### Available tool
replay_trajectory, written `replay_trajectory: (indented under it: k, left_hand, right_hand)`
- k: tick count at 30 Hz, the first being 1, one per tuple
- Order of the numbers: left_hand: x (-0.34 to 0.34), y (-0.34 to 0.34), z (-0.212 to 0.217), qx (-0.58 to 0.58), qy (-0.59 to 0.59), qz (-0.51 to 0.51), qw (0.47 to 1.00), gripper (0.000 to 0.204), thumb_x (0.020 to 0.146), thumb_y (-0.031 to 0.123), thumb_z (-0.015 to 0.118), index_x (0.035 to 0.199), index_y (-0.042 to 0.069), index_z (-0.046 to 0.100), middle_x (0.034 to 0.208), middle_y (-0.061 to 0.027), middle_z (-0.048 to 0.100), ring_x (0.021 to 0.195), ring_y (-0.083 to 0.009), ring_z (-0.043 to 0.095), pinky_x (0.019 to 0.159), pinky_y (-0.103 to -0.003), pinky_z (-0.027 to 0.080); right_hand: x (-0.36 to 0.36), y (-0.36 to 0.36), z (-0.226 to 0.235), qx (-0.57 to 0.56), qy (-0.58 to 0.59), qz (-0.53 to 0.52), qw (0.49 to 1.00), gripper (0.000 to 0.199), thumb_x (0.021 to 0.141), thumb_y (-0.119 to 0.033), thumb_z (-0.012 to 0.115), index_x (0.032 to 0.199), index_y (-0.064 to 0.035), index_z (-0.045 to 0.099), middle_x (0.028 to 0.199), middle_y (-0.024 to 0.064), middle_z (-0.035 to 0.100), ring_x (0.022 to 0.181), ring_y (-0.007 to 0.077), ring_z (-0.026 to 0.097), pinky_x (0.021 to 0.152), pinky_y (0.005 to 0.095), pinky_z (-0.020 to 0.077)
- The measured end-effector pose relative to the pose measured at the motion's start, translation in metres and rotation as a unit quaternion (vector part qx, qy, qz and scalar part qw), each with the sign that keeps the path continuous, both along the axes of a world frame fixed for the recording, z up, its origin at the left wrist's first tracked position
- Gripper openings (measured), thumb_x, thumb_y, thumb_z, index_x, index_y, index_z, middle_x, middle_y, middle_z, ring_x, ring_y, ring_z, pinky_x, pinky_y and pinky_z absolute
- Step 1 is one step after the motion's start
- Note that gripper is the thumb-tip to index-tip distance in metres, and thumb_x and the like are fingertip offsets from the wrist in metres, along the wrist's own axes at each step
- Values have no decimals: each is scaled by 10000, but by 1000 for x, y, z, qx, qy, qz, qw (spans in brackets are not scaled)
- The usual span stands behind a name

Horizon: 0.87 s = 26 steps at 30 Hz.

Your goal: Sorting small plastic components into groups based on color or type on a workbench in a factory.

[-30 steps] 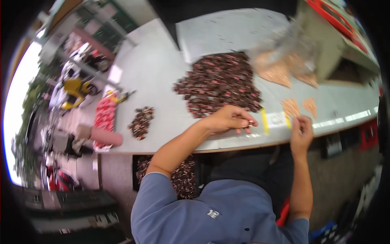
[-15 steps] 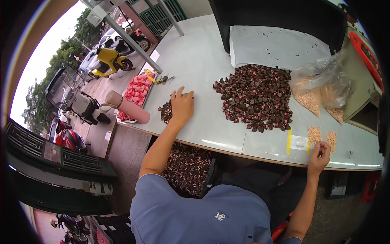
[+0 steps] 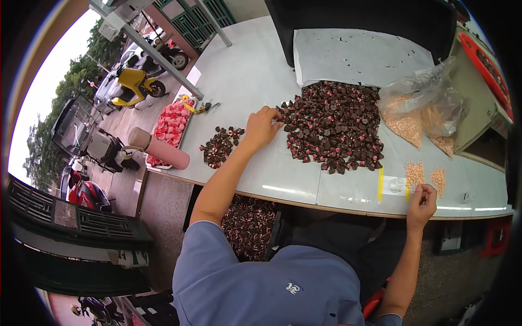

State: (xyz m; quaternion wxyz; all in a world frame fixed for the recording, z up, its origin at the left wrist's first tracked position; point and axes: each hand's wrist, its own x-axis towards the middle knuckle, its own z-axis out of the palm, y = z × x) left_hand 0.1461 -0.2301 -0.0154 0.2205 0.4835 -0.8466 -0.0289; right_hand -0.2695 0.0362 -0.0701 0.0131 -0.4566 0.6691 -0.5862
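My left hand (image 3: pixel 262 128) is at the left edge of a large pile of small dark button-like pieces (image 3: pixel 337 127) with pink-red parts. Its fingers and thumb are apart, with the fingertips at the outermost pieces. Left of that hand lies a smaller heap of the same dark pieces (image 3: pixel 222 145). My right hand (image 3: pixel 421 207) is by the table's front edge with thumb and fingers pinched together; what they hold, if anything, is too small to make out. Just beyond it are two small heaps of beige pieces (image 3: pixel 415 174), beside a yellow-taped patch (image 3: pixel 393 185).
Plastic bags of beige pieces (image 3: pixel 403 126) stand at the right. A pink bottle (image 3: pixel 168 155) and a tray of pink-red pieces (image 3: pixel 172 126) are at the left edge. White paper (image 3: pixel 359 57) lies at the back. A container of dark pieces (image 3: pixel 247 225) sits below the table.
My left hand has moved right, from the small dark heap to the edge of the large pile. My right hand stays by the beige heaps. The view has shifted slightly.
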Motion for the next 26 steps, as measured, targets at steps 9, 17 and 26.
replay_trajectory:
  k: [9,17,26]
  left_hand:
    - [0,18,-2,64,33,34,997,173,785,135,734,886,39,631,928,-112,662,773,-266,673,694,-361,533]
    - [12,28,3,117,271,-12,955,178,854,41,704,1023,11,654,1081,-72,647,844,-152,665,656,-254,538]
    - [-103,93,55,404,254,-266,838,264,864,-23,664,1120,36,696,1085,-43,613,834,-98,596,696,-232,496]
  right_hand:
    - [-6,5,-2,22,-21,10,999,97,955,-104,609,965,-9,594,723,-31,549,628,19,430,543,200,318]
    - [0,3,11,2,-33,11,999,90,943,-77,610,998,-8,589,820,9,609,733,61,544,642,213,434]
    - [-13,19,20,66,-107,13,992,136,950,-107,617,1045,-11,605,778,-42,590,672,6,482,580,175,363]
